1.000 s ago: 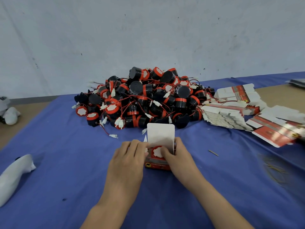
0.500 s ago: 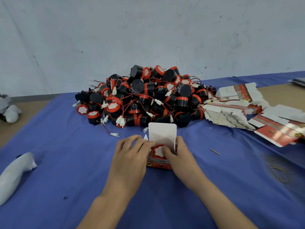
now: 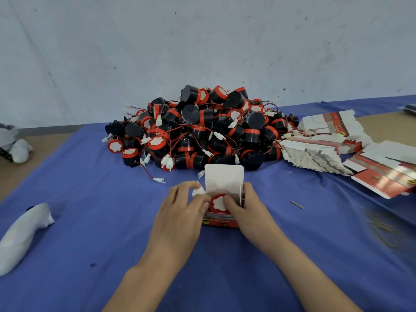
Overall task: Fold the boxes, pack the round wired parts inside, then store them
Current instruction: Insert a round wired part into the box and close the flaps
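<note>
A small red and white box (image 3: 219,221) stands on the blue cloth in front of me, its white top flap (image 3: 224,177) upright. A round red-rimmed part (image 3: 217,202) sits inside the open top. My left hand (image 3: 182,210) grips the box's left side, fingers on the left side flap. My right hand (image 3: 244,207) holds the right side, its thumb pressing on the part. Behind the box lies a big pile of black and red round wired parts (image 3: 202,129).
Stacks of flat unfolded boxes (image 3: 319,154) lie at the right, more red ones (image 3: 387,179) further right. A white wrapped object (image 3: 20,235) lies at the left edge. A small sliver (image 3: 296,204) rests on the blue cloth (image 3: 90,221). A grey wall rises behind.
My left fingers have curled in over the box's left flap, and my right thumb has moved onto the part. The box stays in place.
</note>
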The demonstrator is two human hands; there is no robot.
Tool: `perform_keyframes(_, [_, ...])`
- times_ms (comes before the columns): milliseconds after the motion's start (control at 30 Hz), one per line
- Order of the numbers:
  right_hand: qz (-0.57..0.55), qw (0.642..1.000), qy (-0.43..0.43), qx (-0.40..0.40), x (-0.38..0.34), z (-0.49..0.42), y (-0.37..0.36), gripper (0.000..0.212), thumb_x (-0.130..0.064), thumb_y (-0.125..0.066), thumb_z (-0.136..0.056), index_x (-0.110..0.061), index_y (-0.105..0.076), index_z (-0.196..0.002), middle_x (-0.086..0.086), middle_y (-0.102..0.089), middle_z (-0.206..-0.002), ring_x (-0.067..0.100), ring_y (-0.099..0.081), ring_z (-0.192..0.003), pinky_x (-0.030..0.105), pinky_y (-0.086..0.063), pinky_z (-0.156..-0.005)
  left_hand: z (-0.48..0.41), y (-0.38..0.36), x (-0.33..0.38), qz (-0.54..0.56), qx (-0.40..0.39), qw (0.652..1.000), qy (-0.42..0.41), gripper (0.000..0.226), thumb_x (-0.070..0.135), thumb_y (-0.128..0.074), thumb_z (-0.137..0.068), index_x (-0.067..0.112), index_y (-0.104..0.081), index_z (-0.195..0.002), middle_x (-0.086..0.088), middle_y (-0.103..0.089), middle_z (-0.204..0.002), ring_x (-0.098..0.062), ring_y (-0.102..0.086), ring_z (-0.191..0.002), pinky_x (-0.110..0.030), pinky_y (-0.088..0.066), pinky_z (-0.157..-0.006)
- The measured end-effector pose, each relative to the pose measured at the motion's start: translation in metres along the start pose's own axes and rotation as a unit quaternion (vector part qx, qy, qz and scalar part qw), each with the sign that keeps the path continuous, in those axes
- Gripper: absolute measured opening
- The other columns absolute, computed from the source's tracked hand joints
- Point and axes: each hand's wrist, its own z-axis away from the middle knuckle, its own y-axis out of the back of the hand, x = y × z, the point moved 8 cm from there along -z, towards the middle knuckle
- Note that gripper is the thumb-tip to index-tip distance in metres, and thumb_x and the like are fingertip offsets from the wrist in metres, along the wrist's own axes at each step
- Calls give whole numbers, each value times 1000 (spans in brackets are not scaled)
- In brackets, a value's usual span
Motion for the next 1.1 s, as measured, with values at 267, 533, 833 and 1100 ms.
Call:
perform_keyframes(267, [4,1000,5,7,-2,0,-1,15,-29,-56,-101,-18,-48,-107,3,-60,-111,20,-60,-101,39,-54,-82,0,1,-9,-8,-37,998,57,20,42,-56,-98,25,-67,-96,10,-59,-119,-16,-54,-109,-33,-52,-61])
perform_keyframes(533, [-18,1000,5,-9,0,1,-2,12,-31,-57,-100,-25,-49,-106,1,-61,-114,18,-62,-104,42,-56,-87,9,-10,-12,-36,-119,991,52,56,63,-17,-94,39,-66,-107,21,-59,-112,-5,-53,-104,-23,-41,-60])
perform_keyframes(833, [-13,1000,7,14,2,0,0,10,-31,-57,-100,-27,-49,-104,-2,-62,-112,14,-62,-102,35,-57,-82,12,-13,-7,-9,-161,984,70,38,60,-18,-100,42,-48,-115,20,-58,-111,-2,-53,-101,-26,-48,-71])
perform_keyframes(1100, [32,984,142,106,-24,10,10,17,-27,-58,-100,-39,-46,-101,-17,-49,-105,1,-51,-98,19,-44,-74,13,-5,-3,-29,-111,991,74,29,48,-20,-105,39,-43,-120,17,-61,-106,-6,-61,-87,-24,-49,-61])
